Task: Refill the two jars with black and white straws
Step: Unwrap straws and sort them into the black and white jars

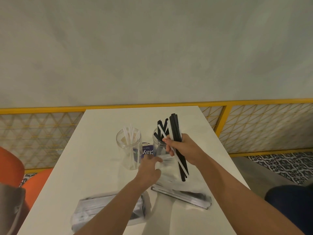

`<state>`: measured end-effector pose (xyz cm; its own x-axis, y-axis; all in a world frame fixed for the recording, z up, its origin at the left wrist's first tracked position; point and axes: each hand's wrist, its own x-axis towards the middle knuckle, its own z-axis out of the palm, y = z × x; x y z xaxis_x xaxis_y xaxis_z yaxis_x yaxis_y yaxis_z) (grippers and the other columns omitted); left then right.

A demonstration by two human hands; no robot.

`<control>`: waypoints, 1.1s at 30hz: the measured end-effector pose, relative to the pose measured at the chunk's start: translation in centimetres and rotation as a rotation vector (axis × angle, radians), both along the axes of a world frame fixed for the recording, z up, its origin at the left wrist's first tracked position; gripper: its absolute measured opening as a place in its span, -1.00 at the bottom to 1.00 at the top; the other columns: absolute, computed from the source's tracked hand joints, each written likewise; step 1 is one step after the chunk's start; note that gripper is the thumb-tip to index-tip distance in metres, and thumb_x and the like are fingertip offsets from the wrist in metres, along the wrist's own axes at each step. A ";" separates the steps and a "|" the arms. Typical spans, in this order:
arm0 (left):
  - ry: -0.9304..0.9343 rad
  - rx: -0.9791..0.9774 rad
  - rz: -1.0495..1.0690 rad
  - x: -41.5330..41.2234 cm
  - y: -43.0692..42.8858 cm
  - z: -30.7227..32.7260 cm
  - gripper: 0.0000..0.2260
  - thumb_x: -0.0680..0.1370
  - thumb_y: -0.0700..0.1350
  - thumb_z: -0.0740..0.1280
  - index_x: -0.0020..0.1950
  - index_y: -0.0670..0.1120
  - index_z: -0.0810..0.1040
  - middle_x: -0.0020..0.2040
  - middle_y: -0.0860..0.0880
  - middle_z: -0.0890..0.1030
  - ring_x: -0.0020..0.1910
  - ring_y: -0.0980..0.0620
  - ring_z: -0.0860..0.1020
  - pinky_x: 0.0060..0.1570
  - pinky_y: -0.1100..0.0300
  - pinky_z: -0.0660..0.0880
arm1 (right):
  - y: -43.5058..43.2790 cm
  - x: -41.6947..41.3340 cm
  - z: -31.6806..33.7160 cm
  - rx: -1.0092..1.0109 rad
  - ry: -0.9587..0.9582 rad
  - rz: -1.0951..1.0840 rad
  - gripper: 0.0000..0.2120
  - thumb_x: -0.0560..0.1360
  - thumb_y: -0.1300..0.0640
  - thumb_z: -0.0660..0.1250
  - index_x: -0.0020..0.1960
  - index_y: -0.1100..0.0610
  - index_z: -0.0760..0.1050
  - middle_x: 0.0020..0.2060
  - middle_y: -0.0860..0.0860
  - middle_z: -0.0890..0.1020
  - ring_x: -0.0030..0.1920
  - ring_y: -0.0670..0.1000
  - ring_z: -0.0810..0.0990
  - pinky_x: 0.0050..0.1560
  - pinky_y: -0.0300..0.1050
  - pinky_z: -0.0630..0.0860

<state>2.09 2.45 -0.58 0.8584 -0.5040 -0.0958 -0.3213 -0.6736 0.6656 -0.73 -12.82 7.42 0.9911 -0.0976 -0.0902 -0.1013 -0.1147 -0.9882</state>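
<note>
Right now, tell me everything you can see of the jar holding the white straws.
The jar is clear, plastic-looking and round, with a wide open mouth and no lid. It stands upright on the white table, left of the jar with black straws. A few white straws lean inside, tips above the rim. A blue-and-white pack sits just right of it; the left hand is near its base, contact unclear.

Two jars are standing on one bench [101, 150]: the left jar [128, 150] is holding roughly four white straws [130, 134], the right jar [157, 146] several black straws [159, 122]. The right grip [183, 150] is clutching one bundle [176, 128], one white straw [181, 163] among several black. Two packs [94, 211] [186, 195] are lying nearer; one box [147, 150] is sitting between the jars.
</note>
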 end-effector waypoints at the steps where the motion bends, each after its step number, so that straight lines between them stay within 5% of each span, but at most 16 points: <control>1: -0.080 -0.063 0.031 -0.2 0.0 0.7 -0.66 0.46 -0.29 0.21 0.19 -0.09 0.55 0.24 -0.09 0.37 0.30 -0.06 0.31 0.34 0.12 0.25 | 0.2 0.2 0.4 0.038 -0.001 -0.013 -0.83 0.54 0.23 0.28 -0.05 0.35 0.54 -0.43 0.07 0.56 -0.50 -0.04 0.47 -0.34 -0.23 0.50; 4: -0.039 -0.475 0.106 -1.0 -0.1 3.5 -0.66 0.44 -0.16 0.10 0.03 -0.12 0.63 0.12 -0.02 0.50 0.19 0.04 0.45 0.28 0.15 0.35 | 0.8 0.7 1.4 0.188 0.012 -0.058 -0.88 0.53 0.22 0.30 -0.10 0.27 0.55 -0.45 0.06 0.56 -0.49 -0.02 0.47 -0.37 -0.22 0.50; 8: 0.492 -0.733 0.041 -1.5 -0.3 6.4 -0.73 0.44 -0.13 0.21 0.10 -0.06 0.57 -0.10 0.04 0.61 -0.01 0.04 0.56 0.11 0.20 0.47 | 1.8 1.4 2.3 0.362 0.038 -0.114 -0.89 0.51 0.19 0.33 -0.14 0.23 0.53 -0.42 0.07 0.54 -0.48 -0.04 0.48 -0.37 -0.21 0.52; 11: 0.603 -0.698 -0.071 -1.9 -0.4 7.5 -0.75 0.52 -0.20 0.30 0.19 -0.10 0.48 -0.09 -0.08 0.62 -0.16 0.00 0.61 -0.10 0.27 0.54 | 2.5 1.9 2.5 0.415 0.037 -0.162 -0.90 0.52 0.19 0.32 -0.11 0.23 0.52 -0.43 0.05 0.55 -0.47 -0.06 0.51 -0.35 -0.24 0.53; 15: 0.552 -0.636 0.003 -2.1 -0.4 7.5 -0.97 0.53 -0.22 0.30 -0.07 -0.15 0.46 -0.35 -0.06 0.55 -0.45 0.02 0.52 -0.38 0.28 0.49 | 3.7 2.1 2.2 0.373 0.074 -0.142 -0.90 0.49 0.17 0.36 -0.07 0.22 0.53 -0.38 0.06 0.57 -0.43 -0.05 0.55 -0.29 -0.18 0.55; 17: 0.536 -0.617 0.044 -1.9 -0.2 7.1 -0.90 0.54 -0.21 0.28 -0.17 -0.16 0.41 -0.49 -0.01 0.46 -0.54 0.04 0.41 -0.49 0.28 0.40 | 4.2 2.2 2.2 0.337 0.083 -0.108 -0.88 0.50 0.14 0.35 -0.10 0.20 0.51 -0.37 0.06 0.55 -0.38 -0.03 0.55 -0.24 -0.16 0.55; 21: 0.652 -0.705 0.056 -1.8 0.3 7.0 -0.86 0.55 -0.22 0.26 -0.19 -0.14 0.36 -0.51 0.02 0.38 -0.59 0.07 0.32 -0.53 0.26 0.31 | 4.4 2.1 2.5 0.274 0.121 -0.078 -0.74 0.54 -0.04 0.26 -0.09 0.18 0.47 -0.36 0.00 0.51 -0.28 -0.04 0.53 -0.14 -0.17 0.53; 28: 0.808 -0.797 0.059 -1.5 1.2 7.1 -0.89 0.57 -0.20 0.25 -0.16 -0.11 0.40 -0.47 -0.01 0.38 -0.58 0.09 0.30 -0.55 0.27 0.28 | 4.1 2.1 2.0 0.437 0.060 0.004 -0.71 0.61 0.01 0.11 0.10 0.21 0.45 -0.23 0.09 0.54 -0.21 0.03 0.58 -0.08 -0.07 0.58; 33: 0.808 -0.831 0.074 -1.5 1.6 7.0 -0.92 0.56 -0.14 0.28 -0.01 -0.13 0.42 -0.44 -0.04 0.43 -0.58 0.09 0.32 -0.54 0.28 0.28 | 4.3 2.4 1.6 0.308 0.026 -0.078 -0.69 0.59 0.02 0.17 0.14 0.22 0.53 -0.02 0.15 0.64 0.07 0.13 0.62 0.23 0.13 0.50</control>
